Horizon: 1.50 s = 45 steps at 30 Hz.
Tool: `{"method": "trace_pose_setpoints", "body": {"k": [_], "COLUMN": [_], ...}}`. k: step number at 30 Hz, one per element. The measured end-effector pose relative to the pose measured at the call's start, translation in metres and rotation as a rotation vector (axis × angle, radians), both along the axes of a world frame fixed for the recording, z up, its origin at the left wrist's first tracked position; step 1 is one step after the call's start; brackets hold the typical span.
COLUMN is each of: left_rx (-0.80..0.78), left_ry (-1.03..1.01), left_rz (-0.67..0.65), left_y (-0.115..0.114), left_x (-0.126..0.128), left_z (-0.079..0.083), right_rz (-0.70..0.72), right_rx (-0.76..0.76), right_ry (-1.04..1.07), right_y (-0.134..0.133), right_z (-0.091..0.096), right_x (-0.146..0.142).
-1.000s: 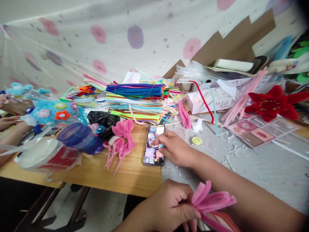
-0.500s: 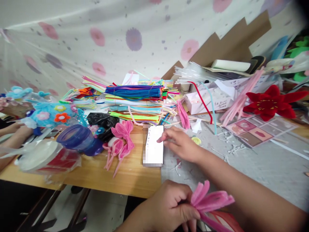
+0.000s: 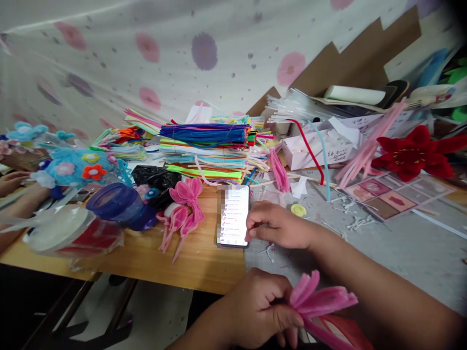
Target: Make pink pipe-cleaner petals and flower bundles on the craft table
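At the bottom, my left hand (image 3: pixel 264 311) is closed on a pink pipe-cleaner flower (image 3: pixel 323 299), its looped petals sticking out to the right past my thumb and its stem running down out of view. My right hand (image 3: pixel 275 224) hovers at the right edge of a phone (image 3: pixel 235 221), fingers bent and apart, holding nothing. Whether a fingertip touches the phone I cannot tell. A list of entries shows on the lit screen. Left of the phone lies a finished-looking pink pipe-cleaner flower piece (image 3: pixel 186 206) with dangling stems.
Bundled pipe cleaners (image 3: pixel 204 150) are stacked behind the phone. Left stand a blue jar (image 3: pixel 113 204) and a bagged tub (image 3: pixel 69 233). A red flower (image 3: pixel 408 153) lies right, near a palette-like sheet (image 3: pixel 394 197). Another person's hand (image 3: pixel 16 182) shows at far left.
My right hand has drawn back from over the screen toward the phone's lower right edge, its fingers more bent. The screen went from mostly white to a list. My left hand keeps its hold.
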State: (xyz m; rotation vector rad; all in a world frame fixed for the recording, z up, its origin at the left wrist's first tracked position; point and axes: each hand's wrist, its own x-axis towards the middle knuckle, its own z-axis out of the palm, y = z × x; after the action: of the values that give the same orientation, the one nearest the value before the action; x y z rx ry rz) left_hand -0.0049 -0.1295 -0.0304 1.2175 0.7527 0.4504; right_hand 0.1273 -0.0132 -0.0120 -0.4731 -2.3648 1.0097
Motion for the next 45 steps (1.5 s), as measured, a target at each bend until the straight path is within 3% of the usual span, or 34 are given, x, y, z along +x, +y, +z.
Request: {"method": "trace_pose_setpoints", "body": {"k": [7,10,13,16,18,26,33,45], "left_rx": [-0.008,-0.007,-0.006,-0.011,-0.018,0.013,0.046,0.051], "left_ry": [-0.013,-0.006,-0.01,-0.011,0.003,0.013,0.005,0.019], "left_rz": [0.007,0.014,0.021,0.023,0.023,0.017,0.003,0.007], "left_y": [-0.002,-0.002,-0.002,-0.002,-0.001,-0.001,0.0,0.0], "left_x": [0.0,0.0,-0.001,-0.001,-0.001,-0.001,-0.003,-0.003], "left_z": [-0.003,-0.004,-0.004,-0.003,-0.002,-0.001,-0.003,-0.003], "right_rz": [0.022,-0.003,-0.192,-0.436,-0.499,-0.446,-0.523,-0.565], "right_rx": [0.066,0.022,-0.043,0.002,0.044,0.11,0.027,0.025], "right_ry": [-0.094,-0.046,0.075,0.103,0.053,-0.173,0.006,0.015], "right_y": [-0.007,-0.006,0.001,0.011,0.015,0.015,0.019,0.02], "right_z": [0.0,-0.002,-0.008,-0.015,-0.019,-0.021,-0.02,-0.022], "right_x": [-0.005,-0.004,-0.001,0.0,-0.001,-0.014,-0.01,-0.007]}}
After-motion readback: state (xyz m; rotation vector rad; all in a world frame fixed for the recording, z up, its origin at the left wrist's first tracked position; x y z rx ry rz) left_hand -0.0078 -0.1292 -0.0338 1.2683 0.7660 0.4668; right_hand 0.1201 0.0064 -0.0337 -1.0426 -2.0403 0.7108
